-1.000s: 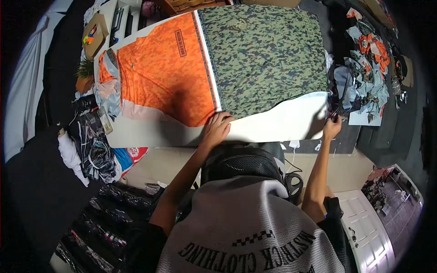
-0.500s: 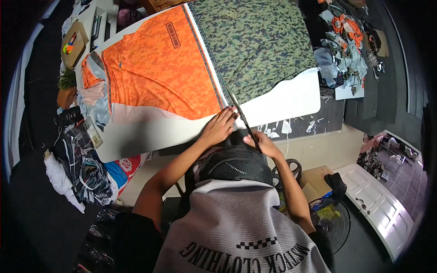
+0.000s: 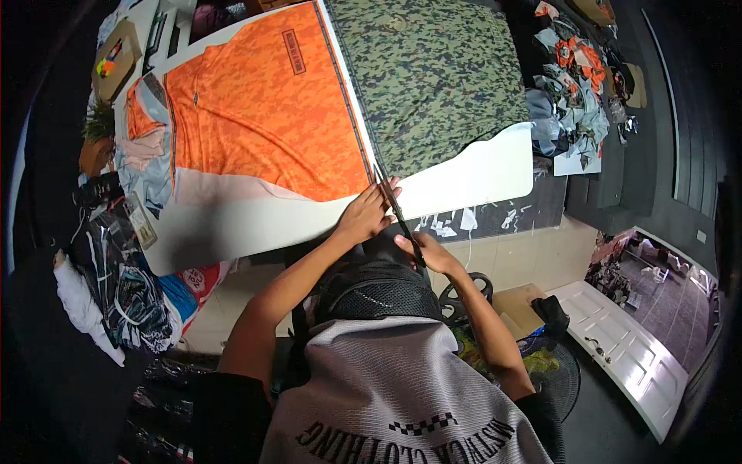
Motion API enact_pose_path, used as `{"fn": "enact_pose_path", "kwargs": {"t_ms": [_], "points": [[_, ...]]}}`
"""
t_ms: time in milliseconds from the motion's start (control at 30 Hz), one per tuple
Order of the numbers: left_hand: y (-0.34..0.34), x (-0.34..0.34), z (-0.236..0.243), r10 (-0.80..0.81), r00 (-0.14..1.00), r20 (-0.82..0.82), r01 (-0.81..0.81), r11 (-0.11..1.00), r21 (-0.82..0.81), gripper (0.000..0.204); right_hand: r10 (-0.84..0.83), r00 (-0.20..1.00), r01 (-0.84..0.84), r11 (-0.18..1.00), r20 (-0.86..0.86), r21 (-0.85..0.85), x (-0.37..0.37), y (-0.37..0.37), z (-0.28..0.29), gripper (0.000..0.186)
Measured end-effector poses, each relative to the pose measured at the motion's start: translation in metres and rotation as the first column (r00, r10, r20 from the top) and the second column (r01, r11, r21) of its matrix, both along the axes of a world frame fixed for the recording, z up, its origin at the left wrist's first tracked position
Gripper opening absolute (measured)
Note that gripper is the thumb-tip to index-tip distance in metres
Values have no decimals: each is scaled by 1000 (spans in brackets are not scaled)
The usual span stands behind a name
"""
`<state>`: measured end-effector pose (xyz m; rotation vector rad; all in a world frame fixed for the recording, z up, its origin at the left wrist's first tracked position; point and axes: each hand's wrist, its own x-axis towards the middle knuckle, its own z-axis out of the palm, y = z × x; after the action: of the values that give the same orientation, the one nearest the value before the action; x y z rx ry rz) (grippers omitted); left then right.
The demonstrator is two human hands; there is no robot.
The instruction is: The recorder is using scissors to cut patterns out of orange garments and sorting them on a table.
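Note:
My right hand point(image 3: 425, 251) grips large dark-handled scissors point(image 3: 402, 220) at the near edge of the white table point(image 3: 471, 174). Their long blades point away from me and lie along the pale seam between the orange camouflage fabric point(image 3: 255, 104) and the green camouflage fabric point(image 3: 425, 85). My left hand point(image 3: 363, 213) rests with fingers extended on the near end of that seam, just left of the blades, partly under them. A pink layer point(image 3: 216, 185) shows below the orange fabric, with folded pale cloth at its left.
Orange and grey scraps point(image 3: 580, 93) are piled right of the table. Dark bundles point(image 3: 131, 301) and a white roll point(image 3: 85, 305) lie at lower left. A black fan point(image 3: 560, 379) and cardboard box point(image 3: 510, 301) stand below right, beside a white door point(image 3: 626, 356).
My right hand has swung left from the table's right side, bringing the scissors to the seam between the fabrics. The view has also shifted, and the left hand stays by the seam's near end.

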<state>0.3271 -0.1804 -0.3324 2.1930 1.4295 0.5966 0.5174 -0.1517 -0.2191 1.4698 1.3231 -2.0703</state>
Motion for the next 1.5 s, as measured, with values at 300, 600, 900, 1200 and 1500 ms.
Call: {"fn": "enact_pose_path", "kwargs": {"t_ms": [300, 600, 900, 1200, 1500], "points": [[-1, -2, 7, -24, 996, -84, 20, 999, -44, 63, 7, 999, -16, 983, 54, 184, -1, -5, -20, 72], [3, -3, 16, -9, 999, 45, 11, 999, -39, 61, -25, 1000, 27, 965, -12, 262, -20, 3, -39, 50], [2, 1, 5, 11, 997, 73, -10, 1000, -15, 57, -96, 995, 102, 959, -33, 264, -33, 8, -47, 62], [0, 1, 0, -2, 1000, -14, 2, 1000, 11, 55, -133, 990, 139, 947, -39, 289, -45, 11, -39, 52], [2, -1, 5, -8, 1000, 4, 8, 1000, -17, 54, -150, 987, 159, 948, -54, 276, -51, 20, -43, 48]]}}
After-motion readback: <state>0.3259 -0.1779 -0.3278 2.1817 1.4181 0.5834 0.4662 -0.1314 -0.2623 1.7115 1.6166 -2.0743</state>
